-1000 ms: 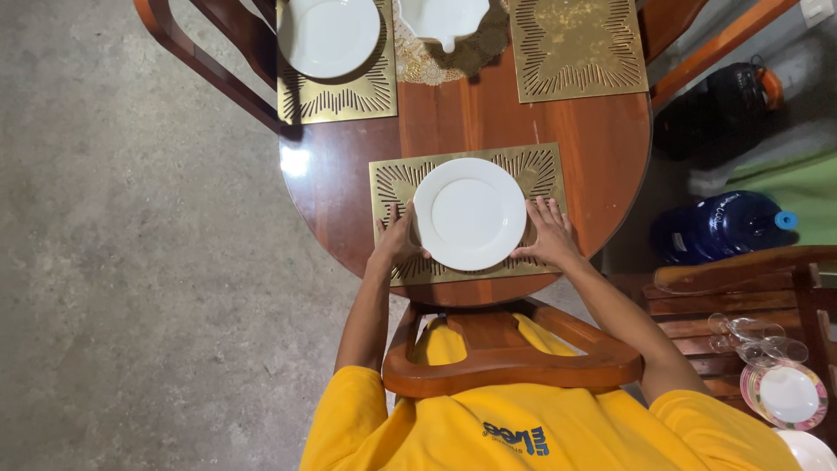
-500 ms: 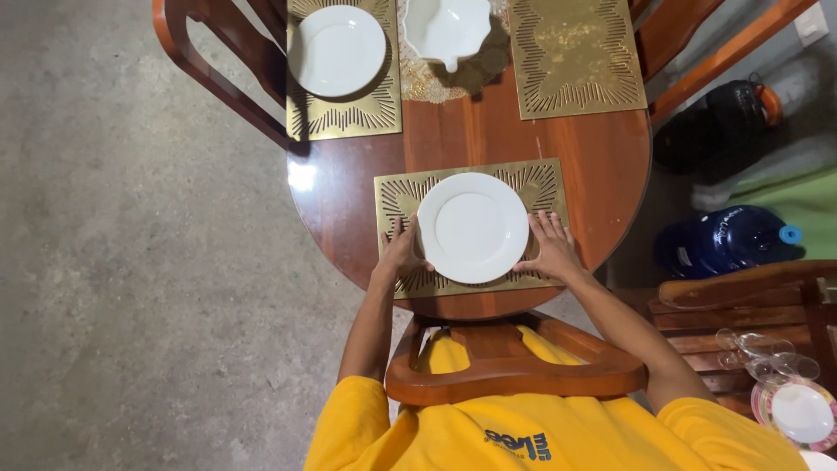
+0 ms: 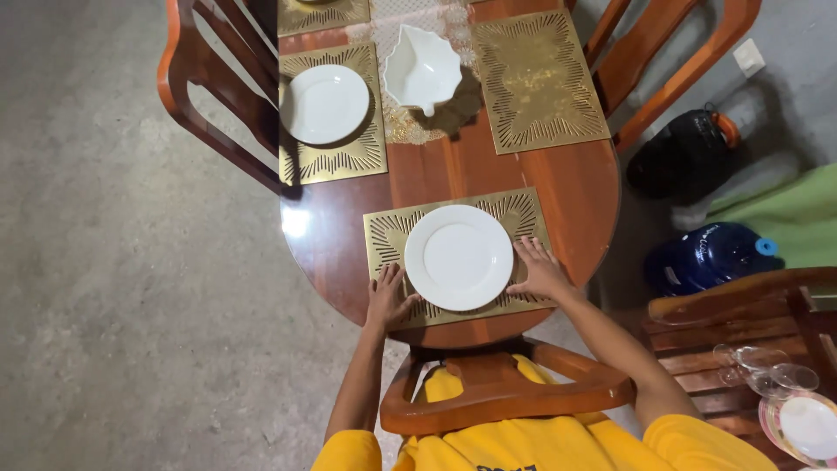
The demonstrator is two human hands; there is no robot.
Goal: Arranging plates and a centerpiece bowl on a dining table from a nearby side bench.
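A round white plate [image 3: 459,257] lies flat on a gold cut-out placemat [image 3: 389,235] at the near end of a wooden table [image 3: 453,167]. My left hand [image 3: 389,298] rests open on the placemat just below and left of the plate, fingers spread, apart from the rim. My right hand [image 3: 539,270] lies open on the mat at the plate's right edge, fingertips by the rim. Neither hand holds anything.
A second white plate [image 3: 324,104] sits on a gold mat at the left, a white bowl [image 3: 422,67] on a runner in the middle, a bare gold mat [image 3: 537,80] at the right. Wooden chairs surround the table. A blue water jug [image 3: 708,256] and glasses [image 3: 767,371] are at the right.
Both hands have let go of the plate's rim and slid back toward me; the plate now lies on the mat. The camera has pulled back, showing more of the table.
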